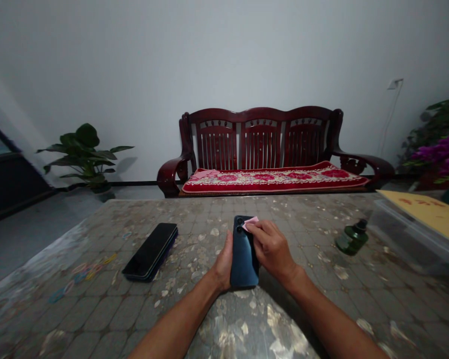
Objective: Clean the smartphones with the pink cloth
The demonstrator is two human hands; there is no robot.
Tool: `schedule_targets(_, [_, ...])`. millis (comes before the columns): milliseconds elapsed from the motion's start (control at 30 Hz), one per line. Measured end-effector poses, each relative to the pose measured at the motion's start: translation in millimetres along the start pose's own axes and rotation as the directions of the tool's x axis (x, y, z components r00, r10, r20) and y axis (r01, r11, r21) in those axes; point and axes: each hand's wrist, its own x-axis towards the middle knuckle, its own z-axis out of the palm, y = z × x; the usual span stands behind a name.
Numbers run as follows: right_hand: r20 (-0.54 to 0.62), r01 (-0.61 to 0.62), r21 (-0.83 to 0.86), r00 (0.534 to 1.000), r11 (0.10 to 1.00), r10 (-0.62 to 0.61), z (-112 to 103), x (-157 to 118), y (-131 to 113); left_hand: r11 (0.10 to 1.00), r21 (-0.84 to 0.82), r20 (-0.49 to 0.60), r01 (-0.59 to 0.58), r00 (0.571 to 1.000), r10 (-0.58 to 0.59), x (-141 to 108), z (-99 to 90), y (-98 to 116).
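A dark blue smartphone (243, 262) is held with its back and round camera lenses facing me. My left hand (223, 262) grips it along its left edge, the thumb up the side and the other fingers hidden behind. In my right hand (271, 244) a small pink cloth (250, 222) is pinched between thumb and fingers, touching the phone's back beside the lenses. Left of my hands, a stack of phones (151, 252) lies on the patterned tablecloth (194, 314), the top one with its black screen up.
Coloured bands (86, 274) lie on the table's left. To the right stand a green bottle (352, 238) with a black top and a clear plastic box (404, 239) under a yellow sheet (426, 209). Beyond the table is a wooden bench (264, 114); a potted plant (84, 154) stands at left.
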Motion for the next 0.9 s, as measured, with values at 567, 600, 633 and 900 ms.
schedule_targets(567, [-0.024, 0.069, -0.136, 0.997, 0.988, -0.073, 2, 4, -11, 0.985, 0.021, 0.023, -0.170, 0.985, 0.170, -7, 17.2, -10])
schedule_targets(600, [-0.023, 0.078, -0.154, 0.996, 0.985, -0.082, 2, 4, -12, 0.984, 0.020, 0.013, -0.177, 0.984, 0.176, -8, 18.6, -9])
schedule_targets(633, [-0.021, 0.088, -0.171, 0.995, 0.981, -0.093, 2, 4, -12, 0.983, 0.017, 0.004, -0.181, 0.984, 0.181, -9, 20.3, -7])
schedule_targets(900, [0.045, 0.208, -0.199, 0.978, 0.958, -0.204, -1, 3, -7, 0.988, 0.019, -0.059, -0.150, 0.987, 0.151, -10, 23.7, -3])
